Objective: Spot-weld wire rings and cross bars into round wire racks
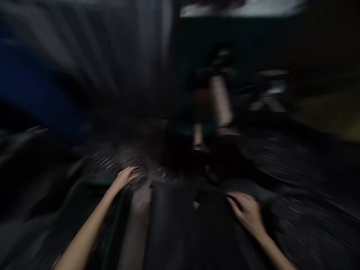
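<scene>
The picture is dark and smeared by motion. My left hand (127,177) reaches out over the far end of a dark green crate-like container (92,183), its fingers extended to the right. Beyond them lies a dark pile with shiny glints (105,162), possibly plastic; whether I touch it I cannot tell. My right hand (249,210) is at the right edge of a broad dark surface (180,225) in front of me, thumb apart from the fingers. Nothing shows clearly in either hand. A small pale speck (196,204) is on the dark surface.
Ahead, a blurred person (221,101) is partly visible, with a pale limb showing. A blue shape (30,82) stands at the left. Back right is a small stool-like object (271,90). Dark glinting material (306,221) spreads at the right.
</scene>
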### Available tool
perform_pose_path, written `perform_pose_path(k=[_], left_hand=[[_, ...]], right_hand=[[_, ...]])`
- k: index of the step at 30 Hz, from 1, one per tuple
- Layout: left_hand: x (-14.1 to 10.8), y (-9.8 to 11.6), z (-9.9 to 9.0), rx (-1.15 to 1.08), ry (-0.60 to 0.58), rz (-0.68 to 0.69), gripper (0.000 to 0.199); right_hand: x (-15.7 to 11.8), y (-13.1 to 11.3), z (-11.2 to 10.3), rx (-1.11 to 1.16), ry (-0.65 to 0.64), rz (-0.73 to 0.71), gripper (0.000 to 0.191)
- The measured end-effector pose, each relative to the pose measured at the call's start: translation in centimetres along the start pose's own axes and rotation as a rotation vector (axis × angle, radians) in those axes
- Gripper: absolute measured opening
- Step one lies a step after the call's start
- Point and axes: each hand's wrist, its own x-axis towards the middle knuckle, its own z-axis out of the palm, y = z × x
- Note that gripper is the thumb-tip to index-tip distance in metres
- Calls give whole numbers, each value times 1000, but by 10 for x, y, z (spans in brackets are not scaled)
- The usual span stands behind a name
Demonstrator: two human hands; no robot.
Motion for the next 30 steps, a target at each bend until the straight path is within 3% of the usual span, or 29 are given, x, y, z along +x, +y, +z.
perform_pose_path(k=[2, 5, 8, 11, 14, 16, 19, 22, 26, 30], left_hand=[[25, 20, 23, -180, 196, 213, 44], [54, 66, 63, -321, 302, 396, 43], [35, 123, 93, -288, 310, 500, 38], [10, 158, 105, -162, 403, 431, 38], [4, 159, 106, -167, 560, 358, 38], [6, 150, 106, -180, 643, 327, 37], [10, 137, 110, -197, 654, 341, 35], [11, 133, 115, -208, 619, 353, 33], [11, 136, 114, -151, 557, 345, 34], [11, 141, 109, -126, 545, 333, 33]], right_hand=[[5, 14, -35, 109, 36, 113, 23], [48, 45, -84, 119, 206, 217, 26], [96, 79, -129, 58, 418, 229, 26], [142, 110, -157, -9, 496, 245, 28], [183, 141, -173, -95, 420, 262, 29], [198, 161, -178, -142, 374, 397, 32], [195, 189, -172, -131, 314, 615, 31], [173, 209, -148, -64, 285, 674, 21], [156, 223, -128, 36, 421, 704, 19], [163, 233, -156, 89, 723, 766, 39]])
